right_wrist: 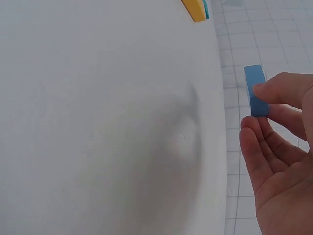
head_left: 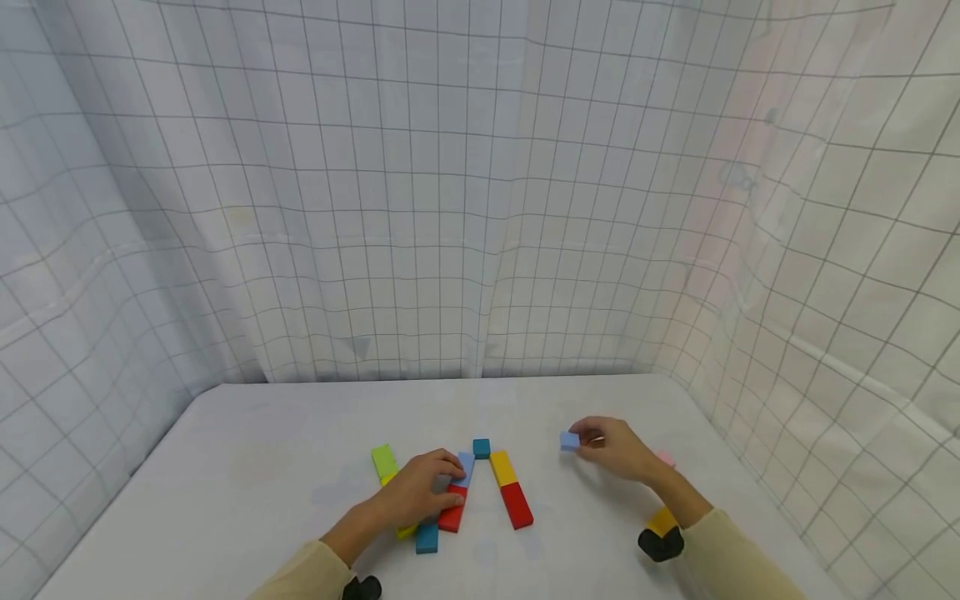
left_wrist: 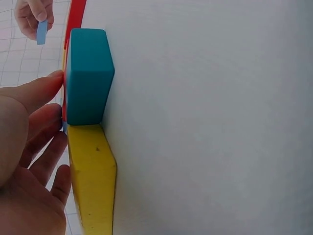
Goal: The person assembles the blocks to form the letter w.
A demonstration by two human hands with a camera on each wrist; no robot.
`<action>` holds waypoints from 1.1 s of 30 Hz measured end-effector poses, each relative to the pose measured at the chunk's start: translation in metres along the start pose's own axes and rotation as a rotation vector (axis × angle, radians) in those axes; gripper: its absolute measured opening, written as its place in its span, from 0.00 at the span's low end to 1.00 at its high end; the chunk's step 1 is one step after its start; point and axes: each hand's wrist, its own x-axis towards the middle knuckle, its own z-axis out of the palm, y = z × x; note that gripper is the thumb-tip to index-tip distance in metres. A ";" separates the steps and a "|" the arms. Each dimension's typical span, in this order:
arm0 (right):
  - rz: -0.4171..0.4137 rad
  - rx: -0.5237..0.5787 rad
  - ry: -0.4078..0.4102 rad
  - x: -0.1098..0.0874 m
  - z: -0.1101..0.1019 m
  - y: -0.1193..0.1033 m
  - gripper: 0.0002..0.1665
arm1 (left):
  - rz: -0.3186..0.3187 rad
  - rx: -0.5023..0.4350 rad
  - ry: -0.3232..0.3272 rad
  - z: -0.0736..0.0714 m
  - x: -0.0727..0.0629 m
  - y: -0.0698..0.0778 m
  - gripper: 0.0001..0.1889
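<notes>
My right hand pinches a small light blue block between thumb and fingers, held up over the right part of the table. The same blue block shows end-up in the right wrist view. My left hand rests over the left row, its thumb tip at a red block and its fingertips at a light blue block behind it. Near that hand lie a teal block and a yellow block. Its palm partly hides the yellow one in the head view.
A second row has a yellow block and a red block, with a teal block at the back between the rows. A lime green block lies left. Pink and orange-yellow blocks sit by the right forearm.
</notes>
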 end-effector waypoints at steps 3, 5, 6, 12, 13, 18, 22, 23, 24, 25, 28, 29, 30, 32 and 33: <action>-0.021 0.011 -0.016 -0.002 0.004 -0.005 0.14 | 0.000 -0.005 0.003 0.000 0.000 0.000 0.16; -0.038 0.013 -0.025 -0.003 0.007 -0.008 0.14 | -0.001 -0.006 0.003 0.001 0.000 -0.001 0.16; -0.045 0.015 -0.029 -0.005 0.008 -0.010 0.14 | 0.000 -0.006 0.003 0.001 0.000 -0.001 0.16; -0.086 0.018 -0.064 -0.011 0.018 -0.026 0.15 | 0.003 0.005 0.004 0.001 0.000 -0.001 0.16; -0.092 0.023 -0.070 -0.012 0.020 -0.029 0.15 | 0.003 0.006 0.003 0.001 0.000 -0.001 0.16; -0.075 0.032 -0.100 -0.014 0.028 -0.034 0.15 | -0.002 0.009 0.005 0.001 0.001 -0.001 0.16; -0.069 0.044 -0.117 -0.019 0.033 -0.032 0.15 | -0.006 0.003 0.002 0.001 0.001 -0.001 0.16; -0.075 0.054 -0.119 -0.021 0.035 -0.032 0.15 | -0.005 0.002 0.002 0.001 0.001 -0.001 0.16; -0.084 0.063 -0.122 -0.022 0.036 -0.032 0.15 | -0.005 0.001 0.002 0.001 0.001 -0.001 0.16; -0.090 0.075 -0.128 -0.024 0.038 -0.032 0.14 | -0.003 0.000 0.002 0.001 0.001 -0.001 0.16; -0.090 0.100 -0.160 -0.029 0.041 -0.034 0.14 | -0.003 0.002 0.004 0.002 0.001 -0.002 0.16; -0.087 0.105 -0.172 -0.030 0.043 -0.035 0.14 | -0.003 0.001 0.005 0.002 0.001 -0.002 0.16; -0.078 0.109 -0.184 -0.031 0.044 -0.037 0.14 | -0.004 0.000 0.006 0.002 0.000 -0.001 0.16; -0.064 0.117 -0.207 -0.034 0.046 -0.039 0.14 | -0.003 -0.001 0.005 0.002 0.000 -0.001 0.16; -0.060 0.122 -0.215 -0.035 0.047 -0.040 0.14 | -0.004 -0.003 0.005 0.002 0.000 -0.001 0.16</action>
